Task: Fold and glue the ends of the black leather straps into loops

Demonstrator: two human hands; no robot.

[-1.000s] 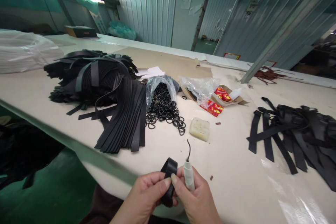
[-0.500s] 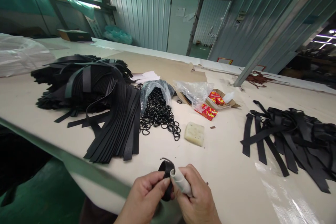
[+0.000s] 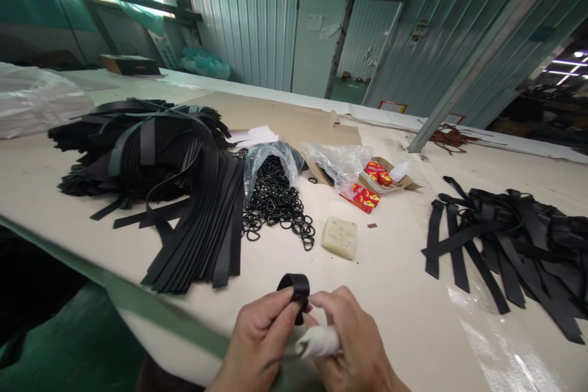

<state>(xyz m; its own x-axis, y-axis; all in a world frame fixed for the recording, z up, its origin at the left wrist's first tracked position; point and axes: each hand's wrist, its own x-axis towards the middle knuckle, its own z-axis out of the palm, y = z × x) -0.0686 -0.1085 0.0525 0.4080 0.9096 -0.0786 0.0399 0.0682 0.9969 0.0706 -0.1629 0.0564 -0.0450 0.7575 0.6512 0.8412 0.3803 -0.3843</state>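
My left hand pinches a black strap bent into a loop, just above the table's near part. My right hand is closed around a hook tool with a white-wrapped handle, whose thin dark shaft points left across my left hand and looks blurred. The fingertips of my right hand touch the strap's loop at its right side. Where the strap's ends meet is hidden by my fingers. Beyond my hands lie a pale yellowish block and a heap of black D-rings spilling from a clear plastic bag.
A large pile of black straps lies at left, and another strap pile at right. Red packets sit by a torn carton. A slanted metal post rises behind the table.
The white-wrapped tool has swung down and round, its shaft turning from the strap toward my left wrist. My right fingertips have come onto the strap, whose loop now stands higher.
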